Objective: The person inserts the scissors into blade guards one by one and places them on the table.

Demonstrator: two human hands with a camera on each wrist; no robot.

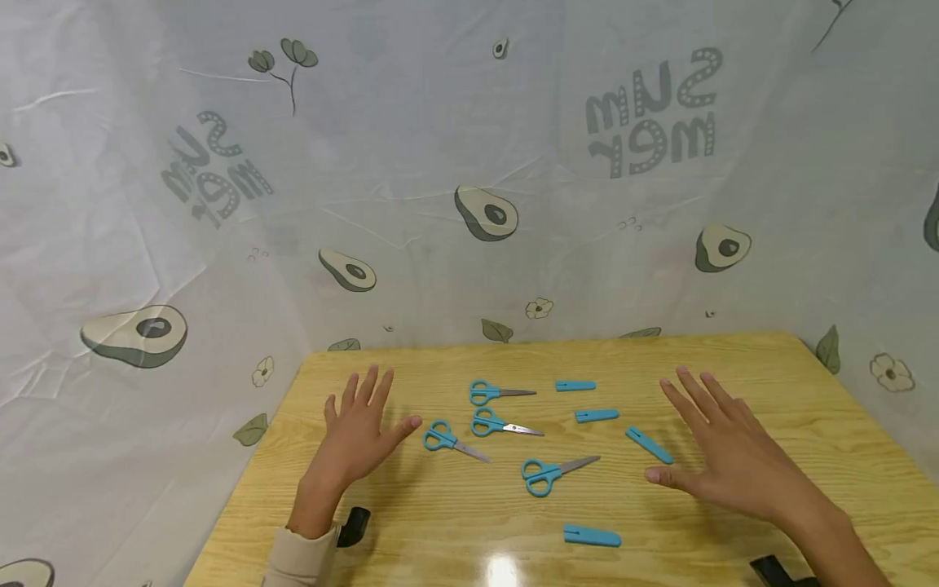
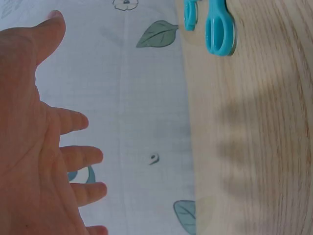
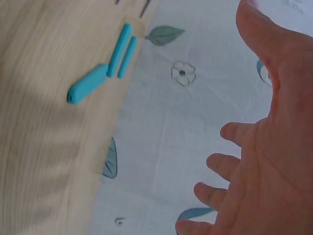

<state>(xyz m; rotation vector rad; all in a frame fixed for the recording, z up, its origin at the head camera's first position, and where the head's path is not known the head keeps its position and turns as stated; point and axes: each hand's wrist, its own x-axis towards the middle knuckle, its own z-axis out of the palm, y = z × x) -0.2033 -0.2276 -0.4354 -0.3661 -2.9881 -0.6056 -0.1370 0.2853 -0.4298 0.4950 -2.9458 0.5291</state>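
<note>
Left hand (image 1: pixel 358 440): fingers straight and spread, thumb out to the right, holding nothing, apart from the tabletop

Right hand (image 1: pixel 741 456): fingers and thumb spread, holding nothing, likewise raised

Left scissors (image 1: pixel 456 445): on the table just right of the left thumb tip, that hand being the nearer; loops toward the thumb, long axis slanting right and toward the person

Upper scissors (image 1: pixel 501 392) and middle scissors (image 1: pixel 504 425): farther right, roughly one above the other, blades pointing right

Front scissors (image 1: pixel 559 470): between the hands, blade angled right and away, tip nearer the right hand

Diagonal cap (image 1: pixel 649 444): just beyond the right thumb tip, nearest to that hand; long axis running from far left to near right

Far cap (image 1: pixel 575 386) and second cap (image 1: pixel 597 416): lying crosswise, right of the scissors' tips

Near cap (image 1: pixel 592 536): crosswise, closest to the person

Materials: slim blue sheaths, seemingly plastic, notched at one end; matching two-looped handles; tapered grey metal blades, the middle pair glinting

Surroundings: yellowish wood-grain table (image 1: pixel 440 522) with a glare spot; creased pale cloth (image 1: pixel 411 147) printed with avocados, leaves and flowers; beige sleeve (image 1: pixel 297 558) at the left wrist
</note>
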